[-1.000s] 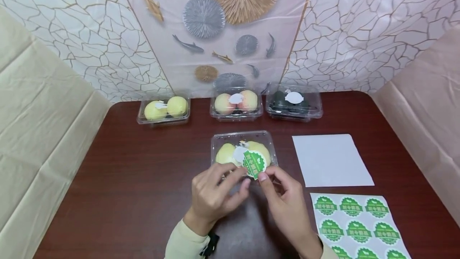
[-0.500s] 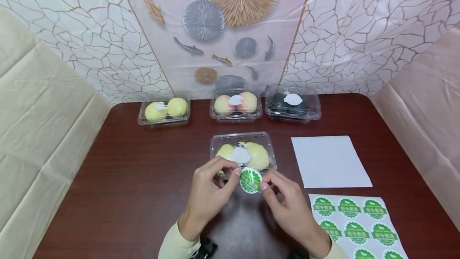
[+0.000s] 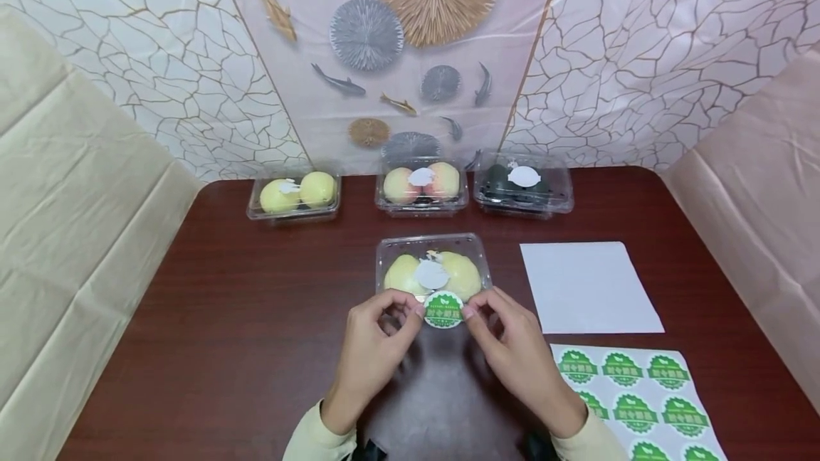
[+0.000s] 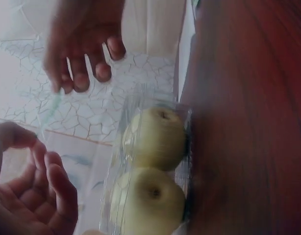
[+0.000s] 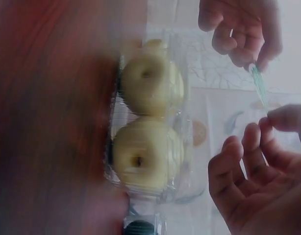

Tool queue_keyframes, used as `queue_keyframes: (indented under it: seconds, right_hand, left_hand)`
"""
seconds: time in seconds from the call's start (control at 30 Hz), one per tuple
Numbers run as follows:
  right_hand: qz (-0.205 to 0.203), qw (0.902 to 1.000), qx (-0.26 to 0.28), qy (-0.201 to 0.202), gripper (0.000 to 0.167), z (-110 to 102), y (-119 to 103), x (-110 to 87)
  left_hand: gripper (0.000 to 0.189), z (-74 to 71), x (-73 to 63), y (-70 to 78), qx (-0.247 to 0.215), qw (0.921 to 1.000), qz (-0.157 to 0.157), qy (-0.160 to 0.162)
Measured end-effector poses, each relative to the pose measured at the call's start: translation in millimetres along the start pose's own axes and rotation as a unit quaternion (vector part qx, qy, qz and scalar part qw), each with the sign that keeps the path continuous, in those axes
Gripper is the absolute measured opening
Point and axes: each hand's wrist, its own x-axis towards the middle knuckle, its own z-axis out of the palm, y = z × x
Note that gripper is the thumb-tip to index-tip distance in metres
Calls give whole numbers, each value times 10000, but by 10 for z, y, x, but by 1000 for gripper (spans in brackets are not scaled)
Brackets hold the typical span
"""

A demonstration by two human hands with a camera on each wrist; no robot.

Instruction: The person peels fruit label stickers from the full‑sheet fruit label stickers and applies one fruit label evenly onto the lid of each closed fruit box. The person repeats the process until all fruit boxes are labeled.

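A round green-and-white sticker is held upright by its two side edges, its print facing the head camera. My left hand pinches its left edge between thumb and forefinger. On the opposite edge my right hand pinches it the same way. Just beyond the sticker stands a closed clear plastic box with two pale yellow-green pears. A blank white label shows at the box's top. Both wrist views show the sticker edge-on, held apart from the box.
Along the back stand clear boxes with yellow fruit, peaches and dark green fruit. At right lie a white sheet and a sheet of green stickers. The dark wooden table extends left.
The left fingers have moved from over the sticker to its left edge. The sticker has turned from tilted to level lettering, dipped toward me, then risen slightly.
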Motion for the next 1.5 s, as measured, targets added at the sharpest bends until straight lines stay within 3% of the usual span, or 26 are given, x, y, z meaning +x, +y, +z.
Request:
queue_keyframes:
  seconds: [0.07,0.17,0.3,0.4,0.6,0.77,1.0,1.17,1.5]
  right_hand:
    - [95,9999,-59,-34,10,4,13,89]
    - [101,9996,-225,-145,11,0,46,267]
    - [54,9978,-556,-352,12,-1,107,517]
    - [65,9952,-819,-538,12,16,147,653]
    - [401,9887,-1156,-870,13,66,155,792]
    - [648,9847,-1234,-1042,15,74,142,842]
    - [783,9818,-1151,-1294,17,63,157,885]
    - [777,9806,-1236,-1311,16,61,154,901]
    - [781,9778,-1407,-1342,12,92,173,885]
  left_hand:
    - [9,-1,64,13,137,9992,-373,-40]
    - [5,-13,188,33,774,9948,-655,-99]
    - [7,-21,366,45,1955,9773,-761,-293]
    - [10,-30,499,39,2454,9645,-837,-494]
    - [10,-121,755,22,2424,9537,-1351,-1157]
    - [12,-154,854,-1,2439,9455,-1536,-1517]
    - [22,-155,898,-2,2601,9362,-1653,-1692]
    - [19,-136,909,8,2840,9290,-1658,-1698]
    - [15,-87,893,10,3053,9225,-1734,-1601]
